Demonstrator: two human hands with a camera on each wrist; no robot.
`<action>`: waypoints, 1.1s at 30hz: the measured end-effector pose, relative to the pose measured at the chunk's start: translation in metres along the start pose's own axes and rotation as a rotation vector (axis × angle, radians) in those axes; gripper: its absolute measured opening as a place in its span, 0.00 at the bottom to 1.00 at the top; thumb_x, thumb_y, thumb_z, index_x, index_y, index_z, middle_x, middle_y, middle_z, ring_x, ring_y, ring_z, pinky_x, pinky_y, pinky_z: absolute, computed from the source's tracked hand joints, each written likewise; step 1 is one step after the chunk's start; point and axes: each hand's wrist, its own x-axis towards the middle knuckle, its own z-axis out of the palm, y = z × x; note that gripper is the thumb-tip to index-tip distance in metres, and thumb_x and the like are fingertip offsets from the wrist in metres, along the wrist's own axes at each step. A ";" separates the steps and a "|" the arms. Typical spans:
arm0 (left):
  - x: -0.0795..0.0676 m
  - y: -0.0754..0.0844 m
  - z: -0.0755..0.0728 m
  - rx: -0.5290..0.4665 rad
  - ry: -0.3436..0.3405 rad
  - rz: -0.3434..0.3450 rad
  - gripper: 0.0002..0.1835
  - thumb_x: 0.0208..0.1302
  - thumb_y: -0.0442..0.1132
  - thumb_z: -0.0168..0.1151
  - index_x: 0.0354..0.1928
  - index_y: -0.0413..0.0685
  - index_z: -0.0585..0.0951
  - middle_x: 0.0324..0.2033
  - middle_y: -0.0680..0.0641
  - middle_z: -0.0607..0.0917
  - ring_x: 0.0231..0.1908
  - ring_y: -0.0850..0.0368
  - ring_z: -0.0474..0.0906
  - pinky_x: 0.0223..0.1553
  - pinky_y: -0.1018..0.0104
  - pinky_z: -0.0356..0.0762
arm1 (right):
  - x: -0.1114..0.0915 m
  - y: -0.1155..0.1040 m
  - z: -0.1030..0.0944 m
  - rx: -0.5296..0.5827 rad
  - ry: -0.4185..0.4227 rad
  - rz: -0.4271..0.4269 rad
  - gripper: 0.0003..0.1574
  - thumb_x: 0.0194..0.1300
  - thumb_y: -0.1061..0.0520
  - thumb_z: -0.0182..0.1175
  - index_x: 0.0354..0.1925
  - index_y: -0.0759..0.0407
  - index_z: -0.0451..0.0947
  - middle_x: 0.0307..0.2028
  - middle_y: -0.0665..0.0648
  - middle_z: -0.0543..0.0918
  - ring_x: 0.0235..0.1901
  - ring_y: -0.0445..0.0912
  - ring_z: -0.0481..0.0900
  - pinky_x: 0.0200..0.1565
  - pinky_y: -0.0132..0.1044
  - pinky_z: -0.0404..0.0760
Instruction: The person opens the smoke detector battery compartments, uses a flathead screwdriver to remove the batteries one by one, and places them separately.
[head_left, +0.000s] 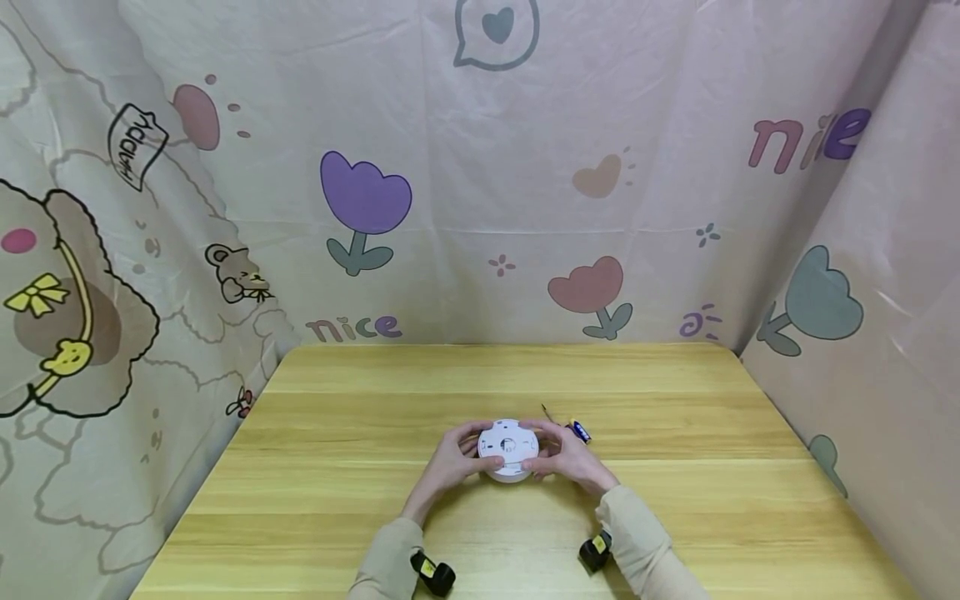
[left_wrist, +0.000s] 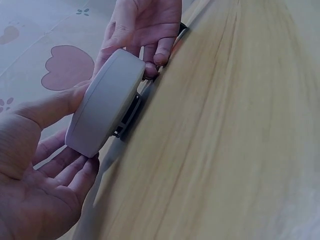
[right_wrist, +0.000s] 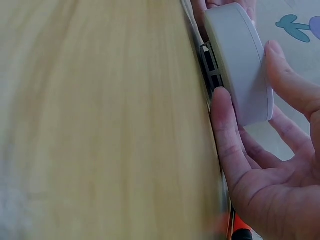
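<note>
A round white smoke detector [head_left: 508, 450] is held between both hands over the wooden table, its slotted flat face turned up. On its left side the left hand [head_left: 452, 458] grips the rim, thumb on the upper face and fingers beneath. The right hand [head_left: 567, 457] grips the opposite side in the same way. In the left wrist view the smooth side wall of the smoke detector [left_wrist: 105, 102] shows, with a dark slatted part [left_wrist: 130, 115] projecting below. Seen from the right wrist, a fingertip lies beside that slatted part [right_wrist: 211, 65].
Behind the right hand lie a thin dark rod [head_left: 546, 412] and a small blue and yellow item [head_left: 580, 431], partly hidden. An orange and black object [right_wrist: 241, 230] shows at the right wrist view's bottom edge. Printed curtains [head_left: 480, 192] stand around the wooden table [head_left: 337, 408].
</note>
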 end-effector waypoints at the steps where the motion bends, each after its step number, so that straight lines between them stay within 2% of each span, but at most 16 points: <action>1: 0.000 0.000 0.000 0.000 0.000 0.000 0.36 0.45 0.37 0.69 0.58 0.36 0.66 0.59 0.35 0.68 0.60 0.39 0.64 0.62 0.51 0.63 | -0.001 -0.001 0.000 -0.004 -0.005 -0.004 0.44 0.48 0.61 0.66 0.62 0.56 0.59 0.52 0.66 0.72 0.35 0.49 0.79 0.35 0.50 0.82; 4: 0.000 0.000 0.000 -0.007 -0.002 0.000 0.37 0.45 0.37 0.69 0.58 0.37 0.66 0.59 0.35 0.68 0.60 0.39 0.64 0.62 0.51 0.62 | -0.004 -0.008 0.001 -0.039 -0.011 -0.023 0.45 0.47 0.62 0.66 0.63 0.58 0.59 0.52 0.67 0.73 0.35 0.50 0.78 0.35 0.49 0.82; 11: 0.000 0.002 0.000 -0.001 -0.001 0.011 0.35 0.46 0.35 0.68 0.58 0.37 0.66 0.60 0.35 0.67 0.60 0.39 0.63 0.63 0.50 0.61 | -0.011 -0.024 0.006 -0.166 0.027 -0.095 0.42 0.47 0.60 0.67 0.60 0.63 0.62 0.48 0.68 0.76 0.41 0.56 0.78 0.38 0.31 0.81; 18: 0.000 0.001 0.000 0.002 0.011 0.008 0.34 0.46 0.34 0.67 0.57 0.36 0.67 0.59 0.35 0.68 0.60 0.38 0.63 0.62 0.49 0.62 | -0.010 -0.023 0.007 -0.164 0.047 -0.103 0.40 0.46 0.61 0.67 0.58 0.64 0.64 0.49 0.69 0.76 0.45 0.59 0.77 0.38 0.29 0.81; 25: 0.009 -0.022 -0.001 0.008 0.046 0.022 0.34 0.43 0.39 0.70 0.56 0.43 0.70 0.58 0.38 0.71 0.58 0.42 0.67 0.60 0.54 0.66 | -0.010 -0.024 0.007 -0.186 0.061 -0.096 0.39 0.46 0.61 0.67 0.57 0.64 0.65 0.49 0.70 0.77 0.45 0.58 0.77 0.39 0.28 0.81; 30: 0.013 -0.026 -0.001 0.029 0.067 0.026 0.35 0.42 0.39 0.70 0.56 0.43 0.70 0.56 0.39 0.73 0.56 0.44 0.71 0.58 0.59 0.70 | -0.008 -0.021 0.006 -0.178 0.062 -0.110 0.39 0.45 0.61 0.68 0.56 0.65 0.65 0.48 0.70 0.77 0.44 0.58 0.78 0.40 0.29 0.81; 33: 0.014 -0.027 0.000 0.033 0.072 0.018 0.35 0.41 0.40 0.71 0.56 0.45 0.71 0.55 0.39 0.74 0.55 0.45 0.71 0.57 0.59 0.71 | -0.004 -0.012 0.005 -0.171 0.068 -0.114 0.39 0.44 0.61 0.68 0.55 0.63 0.66 0.48 0.69 0.77 0.44 0.57 0.78 0.40 0.30 0.81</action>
